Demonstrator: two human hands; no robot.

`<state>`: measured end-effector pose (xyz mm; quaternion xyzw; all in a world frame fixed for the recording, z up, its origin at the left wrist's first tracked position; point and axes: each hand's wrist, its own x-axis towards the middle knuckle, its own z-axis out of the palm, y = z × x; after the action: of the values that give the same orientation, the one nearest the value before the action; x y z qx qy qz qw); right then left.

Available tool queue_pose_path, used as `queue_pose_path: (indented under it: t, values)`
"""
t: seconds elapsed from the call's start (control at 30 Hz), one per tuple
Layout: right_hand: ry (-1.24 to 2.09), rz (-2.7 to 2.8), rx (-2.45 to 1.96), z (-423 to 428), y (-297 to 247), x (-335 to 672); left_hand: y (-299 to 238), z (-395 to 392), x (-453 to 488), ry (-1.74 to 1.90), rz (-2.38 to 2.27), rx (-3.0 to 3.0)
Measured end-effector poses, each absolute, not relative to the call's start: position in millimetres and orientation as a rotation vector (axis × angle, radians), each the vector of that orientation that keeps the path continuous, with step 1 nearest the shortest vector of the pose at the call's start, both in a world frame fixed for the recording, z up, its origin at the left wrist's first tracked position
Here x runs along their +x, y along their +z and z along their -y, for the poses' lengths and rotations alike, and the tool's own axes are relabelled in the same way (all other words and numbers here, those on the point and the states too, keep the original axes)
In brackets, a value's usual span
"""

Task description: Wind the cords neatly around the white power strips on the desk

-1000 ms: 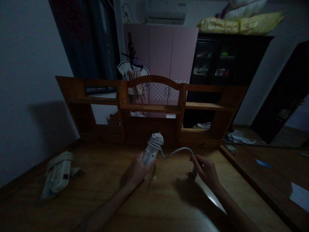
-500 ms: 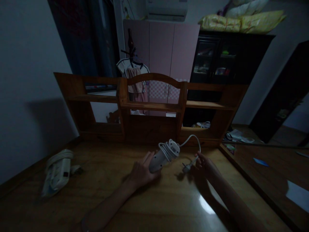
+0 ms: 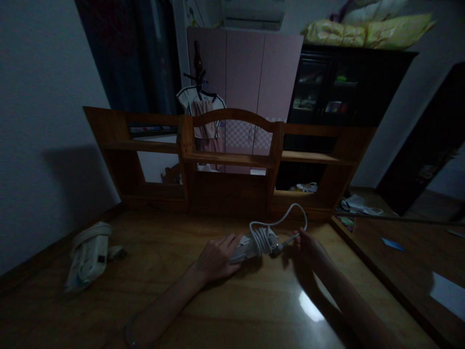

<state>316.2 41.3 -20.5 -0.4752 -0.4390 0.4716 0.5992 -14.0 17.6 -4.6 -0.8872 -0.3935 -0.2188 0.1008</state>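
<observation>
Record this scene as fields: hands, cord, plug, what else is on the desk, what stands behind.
Left hand: holds a white power strip
Right hand: pinches its cord near the plug
Cord: partly wound around the strip
Plug: by the strip's end, contact unclear
Also on desk: second power strip, at left
Behind: wooden shelf unit, pink wardrobe
</observation>
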Motion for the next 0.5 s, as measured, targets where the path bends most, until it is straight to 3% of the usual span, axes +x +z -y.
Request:
queue_pose_path:
  t: [0.3,0.37,0.5]
  values:
    - [1.142,0.848,-1.172,-33,-23,311,1,-14,-12,-0.637,1.084,-2.68]
    - [0.976,0.863,-1.194,-27,-15,305,2,-12,-11,-0.633,1.019,-2.711]
    - [0.322,1.183,-1.225,-11,9,291,2,-8,-8,-0.601,0.86,-2.734]
